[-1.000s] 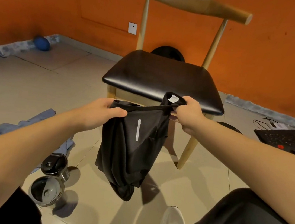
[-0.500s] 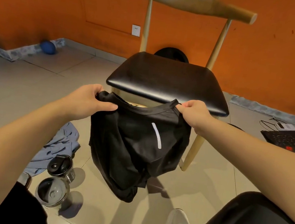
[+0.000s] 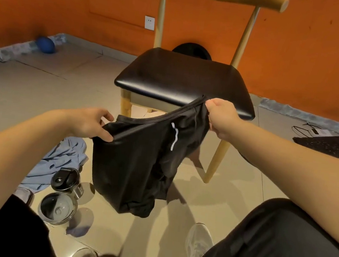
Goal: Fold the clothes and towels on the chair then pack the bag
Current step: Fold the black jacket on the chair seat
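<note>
both hands — left hand (image 3: 90, 122), right hand (image 3: 222, 115) — pinch the hanging black synthetic shirt (image 3: 139, 163) by its collar; folding is barely begun — next, probably lay it flat on the black-cushioned wooden chair (image 3: 183, 77).

Your left hand (image 3: 89, 122) and right hand (image 3: 220, 115) are bare, and so are both forearms (image 3: 25, 145). You wear black trousers or shorts (image 3: 277, 246), creased over the right thigh, and pale grey mesh trainers (image 3: 199, 243) on both feet.
</note>
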The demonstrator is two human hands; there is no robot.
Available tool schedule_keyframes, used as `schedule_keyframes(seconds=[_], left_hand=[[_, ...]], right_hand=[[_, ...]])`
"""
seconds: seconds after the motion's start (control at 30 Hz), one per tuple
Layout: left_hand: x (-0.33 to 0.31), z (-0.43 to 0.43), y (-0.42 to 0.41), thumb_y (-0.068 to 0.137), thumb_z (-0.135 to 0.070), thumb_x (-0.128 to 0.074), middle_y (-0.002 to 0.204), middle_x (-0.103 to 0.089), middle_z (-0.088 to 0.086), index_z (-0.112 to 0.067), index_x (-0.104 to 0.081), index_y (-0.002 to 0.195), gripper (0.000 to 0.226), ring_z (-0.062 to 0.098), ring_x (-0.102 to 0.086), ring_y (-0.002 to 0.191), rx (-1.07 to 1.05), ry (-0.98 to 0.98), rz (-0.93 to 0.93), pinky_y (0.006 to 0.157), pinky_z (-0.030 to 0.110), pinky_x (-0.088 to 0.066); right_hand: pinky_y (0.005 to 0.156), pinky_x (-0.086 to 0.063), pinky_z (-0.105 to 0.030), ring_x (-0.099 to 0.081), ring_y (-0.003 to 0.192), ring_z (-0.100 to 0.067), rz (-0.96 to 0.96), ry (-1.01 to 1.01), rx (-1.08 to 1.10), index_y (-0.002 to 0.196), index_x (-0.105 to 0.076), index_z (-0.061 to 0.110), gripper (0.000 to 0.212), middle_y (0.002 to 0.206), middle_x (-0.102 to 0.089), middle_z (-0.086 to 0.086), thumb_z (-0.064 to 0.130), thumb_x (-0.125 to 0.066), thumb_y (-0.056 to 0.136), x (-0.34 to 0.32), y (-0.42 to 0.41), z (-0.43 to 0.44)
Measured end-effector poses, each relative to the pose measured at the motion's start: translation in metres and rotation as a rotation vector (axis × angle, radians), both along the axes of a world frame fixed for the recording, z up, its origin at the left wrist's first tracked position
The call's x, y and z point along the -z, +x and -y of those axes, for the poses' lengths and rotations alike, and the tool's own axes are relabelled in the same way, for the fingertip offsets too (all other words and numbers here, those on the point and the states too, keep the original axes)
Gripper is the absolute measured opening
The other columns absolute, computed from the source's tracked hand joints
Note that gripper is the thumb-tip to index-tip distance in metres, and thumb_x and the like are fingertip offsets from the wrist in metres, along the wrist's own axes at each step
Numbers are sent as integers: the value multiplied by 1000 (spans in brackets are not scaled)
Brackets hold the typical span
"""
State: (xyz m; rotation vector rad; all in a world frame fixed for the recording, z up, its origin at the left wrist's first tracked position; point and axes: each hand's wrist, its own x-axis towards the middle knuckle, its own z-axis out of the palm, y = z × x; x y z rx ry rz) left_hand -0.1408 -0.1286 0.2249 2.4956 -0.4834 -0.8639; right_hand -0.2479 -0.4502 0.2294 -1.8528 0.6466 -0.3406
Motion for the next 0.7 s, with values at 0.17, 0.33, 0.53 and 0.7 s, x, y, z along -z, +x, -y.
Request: schedule_keyframes(seconds=[0.17,0.33,0.53,0.7], left_hand=[[2,9,-13,90,-32,-76,91,-77,-4,-20,-75,104,19,19,-69,95,115,140,-3,93,39,-50],[-1,15,-20,88,-34,-77,91,-73,1,-18,-70,96,20,21,-66,93,66,-21,71,83,33,-47],[0,11,-12,88,-29,-79,95,-73,5,-13,-68,100,22,22,-68,94,-92,-252,140,72,26,-48],[-3,6,-1,83,-39,-81,102,-71,5,-10,-64,113,45,23,-66,96,-137,-196,311,73,30,-50]], right_hand=[[65,-35,-34,-46,69,-20,-81,-445,-56,75,-55,8,38,74,-52,-6,25,-45,107,-3,-1,-2],[70,-41,-33,-51,72,-27,-221,-520,-35,75,-59,7,38,72,-53,-8,29,-54,106,-4,-2,7],[89,-52,-38,-68,93,-30,-389,-198,-259,92,-77,7,65,99,-74,-16,68,-53,95,-3,-16,7],[87,-56,-36,-69,94,-19,-481,-478,-671,104,-74,19,56,101,-74,2,63,-82,72,-20,-18,4]])
